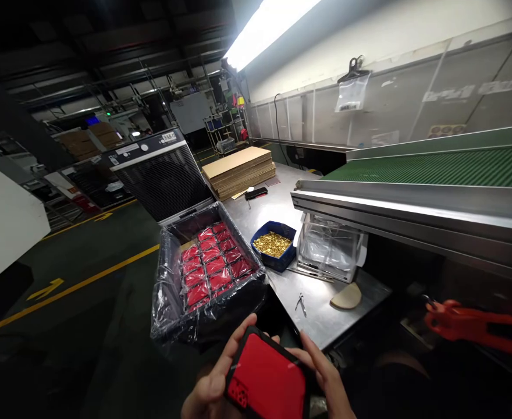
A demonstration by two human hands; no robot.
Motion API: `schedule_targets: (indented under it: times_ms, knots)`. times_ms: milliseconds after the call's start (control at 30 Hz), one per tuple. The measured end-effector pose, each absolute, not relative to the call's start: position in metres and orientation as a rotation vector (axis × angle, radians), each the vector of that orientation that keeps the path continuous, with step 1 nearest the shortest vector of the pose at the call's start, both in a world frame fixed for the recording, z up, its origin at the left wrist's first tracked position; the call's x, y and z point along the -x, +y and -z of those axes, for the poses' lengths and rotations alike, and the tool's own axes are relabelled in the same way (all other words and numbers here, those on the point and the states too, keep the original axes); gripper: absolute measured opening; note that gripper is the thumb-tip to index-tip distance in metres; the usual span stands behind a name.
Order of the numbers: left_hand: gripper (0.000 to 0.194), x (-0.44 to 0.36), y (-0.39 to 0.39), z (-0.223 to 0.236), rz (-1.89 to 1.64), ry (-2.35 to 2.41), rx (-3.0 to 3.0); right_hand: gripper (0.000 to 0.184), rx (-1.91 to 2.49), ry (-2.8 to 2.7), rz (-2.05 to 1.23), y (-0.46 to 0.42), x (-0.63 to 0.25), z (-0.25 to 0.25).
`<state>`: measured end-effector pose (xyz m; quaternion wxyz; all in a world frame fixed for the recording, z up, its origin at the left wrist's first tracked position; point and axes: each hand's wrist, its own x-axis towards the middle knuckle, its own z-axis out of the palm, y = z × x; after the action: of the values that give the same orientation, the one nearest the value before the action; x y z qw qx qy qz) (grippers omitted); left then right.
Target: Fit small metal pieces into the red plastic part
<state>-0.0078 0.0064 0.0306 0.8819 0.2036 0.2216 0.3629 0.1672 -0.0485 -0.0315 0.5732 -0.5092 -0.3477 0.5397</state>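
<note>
A flat red pouch (267,375) with rounded corners and a dark rim is held low at the near edge of the scene, gripped from both sides: the left hand (210,387) curls its fingers around the pouch's left edge, thumb on the upper corner, while the right hand (323,372) clasps the right edge with fingers bent over it. Both wrists are cut off by the bottom of the view. Just beyond the pouch stands a dark crate (169,291) lined with crinkled clear plastic film, holding rows of glossy red pouches (214,262) packed side by side. To its right, on a brushed steel table (321,317), sits a blue bin (274,259) filled with small brass-coloured parts, too small to make out singly. Beside the bin is a clear plastic container (330,247), tucked under the steel frame of a green ribbed conveyor belt (448,166). Small metal nippers (300,302) and a tan oval pad (347,297) lie on the near tabletop. A stack of flat cardboard sheets (241,169) rests at the far end. A red tool (469,326) at the right is partly lost in shadow.
</note>
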Motion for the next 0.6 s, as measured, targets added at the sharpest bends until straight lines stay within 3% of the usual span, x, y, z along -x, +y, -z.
schedule_targets:
  times_ms: [167,233,300,367,600]
  knots:
    - [0.050,0.004,0.010,-0.035,-0.802,0.500,-0.307,0.056,1.219,-0.867,-1.145,-0.059,-0.173,0.045]
    - [0.028,-0.002,0.011,-0.037,-0.870,0.630,-0.293,0.078,1.226,-0.915,-1.078,-0.068,-0.173,0.048]
    - [0.027,-0.011,0.010,-0.042,-0.947,0.764,-0.314,0.099,1.236,-0.954,-1.064,-0.075,-0.172,0.048]
    - [0.033,-0.019,0.008,-0.049,-0.989,0.859,-0.346,0.107,1.218,-1.005,-1.056,-0.078,-0.170,0.044]
    - [0.028,-0.026,0.002,-0.057,-1.043,0.988,-0.429,0.093,1.127,-1.011,-1.076,-0.077,-0.158,0.026]
